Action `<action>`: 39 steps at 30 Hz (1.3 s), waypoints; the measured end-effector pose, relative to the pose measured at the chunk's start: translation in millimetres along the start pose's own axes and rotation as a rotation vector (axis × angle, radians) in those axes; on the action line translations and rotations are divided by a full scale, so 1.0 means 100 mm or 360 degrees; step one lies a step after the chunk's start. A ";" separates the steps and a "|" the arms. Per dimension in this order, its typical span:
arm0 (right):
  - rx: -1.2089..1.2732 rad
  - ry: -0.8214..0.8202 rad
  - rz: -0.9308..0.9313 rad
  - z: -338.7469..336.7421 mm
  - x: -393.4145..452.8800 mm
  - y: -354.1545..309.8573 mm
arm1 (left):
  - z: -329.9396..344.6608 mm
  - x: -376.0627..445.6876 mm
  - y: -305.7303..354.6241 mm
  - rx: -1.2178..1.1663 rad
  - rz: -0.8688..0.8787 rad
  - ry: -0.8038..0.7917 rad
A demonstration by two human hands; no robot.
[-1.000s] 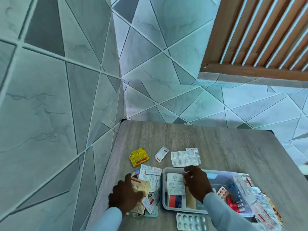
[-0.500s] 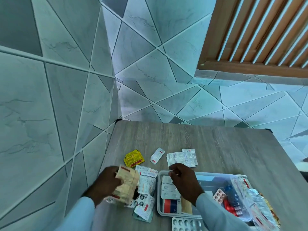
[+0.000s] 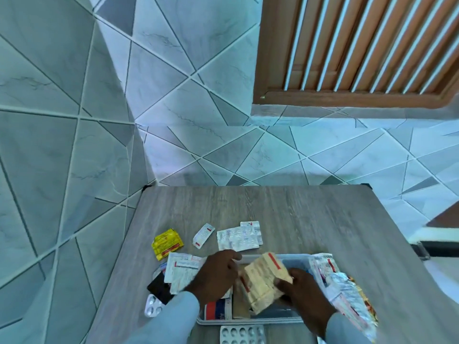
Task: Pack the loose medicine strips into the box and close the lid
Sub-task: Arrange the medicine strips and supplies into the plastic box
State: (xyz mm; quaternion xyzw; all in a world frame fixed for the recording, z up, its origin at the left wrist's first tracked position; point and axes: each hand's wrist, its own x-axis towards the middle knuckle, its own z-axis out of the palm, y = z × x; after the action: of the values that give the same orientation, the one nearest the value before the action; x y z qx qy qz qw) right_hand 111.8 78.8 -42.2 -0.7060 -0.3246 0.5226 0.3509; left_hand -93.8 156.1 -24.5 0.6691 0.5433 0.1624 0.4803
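While both hands hold the tan strip bundle over the clear plastic box, it only has to go down. The left hand pinches its near-left end. The right hand grips its right side. Its long way runs slanted, far-right to near-left. More strips lie behind the box.

Beige strip bundle now over box.

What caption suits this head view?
Both hands lower a beige strip bundle into the plastic box.
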 end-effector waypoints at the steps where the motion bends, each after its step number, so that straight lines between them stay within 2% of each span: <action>1: -0.0031 0.0046 0.0047 -0.11 -0.01 0.05 | 0.02 0.01 -0.01 0.0013 0.0021 0.0036; 2: -0.0111 0.0102 0.0062 -0.21 0.00 0.11 | 0.02 0.04 -0.02 0.0050 0.0034 0.0081; 6: -0.1160 0.0213 0.0007 -0.27 0.01 0.10 | -0.12 0.11 -0.08 0.0158 -0.0009 0.0283; 7: -0.1290 0.0223 -0.0012 -0.25 -0.02 0.05 | -0.18 0.13 -0.11 0.0164 -0.0017 0.0325; 13: -0.1858 0.0283 -0.0210 -0.16 0.08 0.06 | -0.59 0.20 -0.38 0.0129 -0.0152 0.0586; 14: -0.1929 0.0314 -0.0317 -0.14 0.10 0.08 | -0.66 0.20 -0.45 0.0118 -0.0158 0.0631; 16: -0.2077 0.0231 -0.0480 -0.05 0.14 0.09 | -0.77 0.17 -0.60 0.0120 -0.0163 0.0702; 19: -0.2332 0.0118 -0.0540 0.11 0.19 0.12 | -0.83 0.13 -0.75 0.0105 -0.0189 0.0705; 23: -0.2394 0.0120 -0.0449 0.21 0.25 0.06 | -0.87 0.15 -0.87 0.0158 -0.0214 0.0657; 25: -0.2407 0.0062 -0.0398 0.23 0.28 0.01 | -0.90 0.17 -0.97 0.0223 -0.0278 0.0553; 28: -0.2307 0.0056 -0.0452 0.27 0.28 -0.22 | -0.94 0.20 -1.07 0.0581 -0.0322 0.0259; 30: -0.2187 0.0131 -0.0625 0.30 0.32 -0.45 | -0.94 0.22 -1.04 0.0884 -0.0319 0.0062; 33: -0.1994 0.0146 -0.0804 0.36 0.53 -0.78 | -0.88 0.29 -0.97 0.1237 -0.0251 -0.0085; 36: -0.1855 0.0048 -0.0719 0.40 0.95 -0.92 | -0.86 0.37 -0.97 0.1402 -0.0246 -0.0142; 39: -0.1931 -0.0060 -0.0509 0.47 1.36 -0.90 | -0.87 0.44 -0.98 0.1336 -0.0277 -0.0113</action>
State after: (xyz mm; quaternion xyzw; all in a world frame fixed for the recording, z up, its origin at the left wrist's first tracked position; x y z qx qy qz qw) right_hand 91.3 247.1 -46.2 -0.7128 -0.6711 0.1988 -0.0443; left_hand -198.1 230.1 -75.6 0.7634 0.5998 -0.1370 0.1966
